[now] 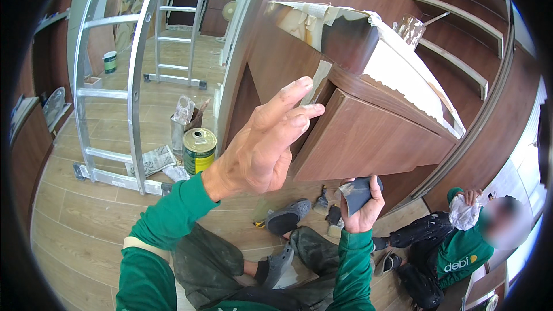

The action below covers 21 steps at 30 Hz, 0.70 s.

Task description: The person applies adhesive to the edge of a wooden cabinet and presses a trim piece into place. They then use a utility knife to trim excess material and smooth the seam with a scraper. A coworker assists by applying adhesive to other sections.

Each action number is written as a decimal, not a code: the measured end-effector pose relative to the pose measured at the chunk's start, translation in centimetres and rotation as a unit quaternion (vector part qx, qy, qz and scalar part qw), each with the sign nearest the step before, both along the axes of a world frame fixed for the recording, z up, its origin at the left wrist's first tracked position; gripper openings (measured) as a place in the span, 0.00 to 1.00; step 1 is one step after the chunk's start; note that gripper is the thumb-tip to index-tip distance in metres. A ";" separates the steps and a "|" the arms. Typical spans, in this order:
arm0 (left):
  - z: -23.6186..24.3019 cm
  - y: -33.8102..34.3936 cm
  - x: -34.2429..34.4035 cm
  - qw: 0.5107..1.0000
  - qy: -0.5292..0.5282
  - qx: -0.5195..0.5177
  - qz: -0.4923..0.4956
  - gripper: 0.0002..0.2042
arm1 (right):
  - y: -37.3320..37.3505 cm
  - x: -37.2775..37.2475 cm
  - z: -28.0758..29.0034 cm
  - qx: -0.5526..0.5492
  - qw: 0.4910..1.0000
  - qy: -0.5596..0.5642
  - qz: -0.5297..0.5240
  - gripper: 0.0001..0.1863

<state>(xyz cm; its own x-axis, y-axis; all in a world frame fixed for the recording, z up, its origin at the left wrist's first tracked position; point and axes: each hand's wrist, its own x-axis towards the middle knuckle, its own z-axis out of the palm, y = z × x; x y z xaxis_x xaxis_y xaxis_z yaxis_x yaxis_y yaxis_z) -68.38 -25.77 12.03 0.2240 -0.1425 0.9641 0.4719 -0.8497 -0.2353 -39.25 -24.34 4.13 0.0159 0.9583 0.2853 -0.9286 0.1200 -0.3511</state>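
Note:
My left hand [262, 144] is raised in front of a brown wood-grain cabinet, fingers stretched out and holding nothing. Its fingertips are close to the upper left edge of the cabinet door [368, 138]; whether they touch it I cannot tell. Lower and to the right, my right hand [366, 214] grips a folded dark grey sheet of sandpaper [358, 191], just under the door's bottom edge. The door looks slightly ajar, with a dark gap on its left side. Above it, the cabinet top [397, 78] is partly covered with torn white paper and masking tape.
An aluminium ladder [135, 98] stands at left, by a green and yellow tin [199, 150]. Brushes [321, 200] lie on the floor near my grey clogs [288, 217]. At right sits another person [455, 253] holding a white cloth [464, 212]. A paint-smeared pot [410, 30] stands on the cabinet.

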 end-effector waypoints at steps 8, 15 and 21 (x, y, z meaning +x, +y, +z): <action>0.0 0.9 0.2 0.998 0.011 -0.031 -0.051 0.38 | -0.4 -0.3 0.5 -0.009 1.000 0.006 -0.012 0.11; -0.6 1.5 -0.1 0.999 0.034 0.010 -0.003 0.40 | -0.4 -0.3 0.4 -0.014 1.000 0.016 -0.014 0.10; -1.0 0.7 -0.7 0.999 0.034 -0.019 0.000 0.38 | -0.6 -0.5 0.5 -0.011 1.000 0.001 -0.018 0.11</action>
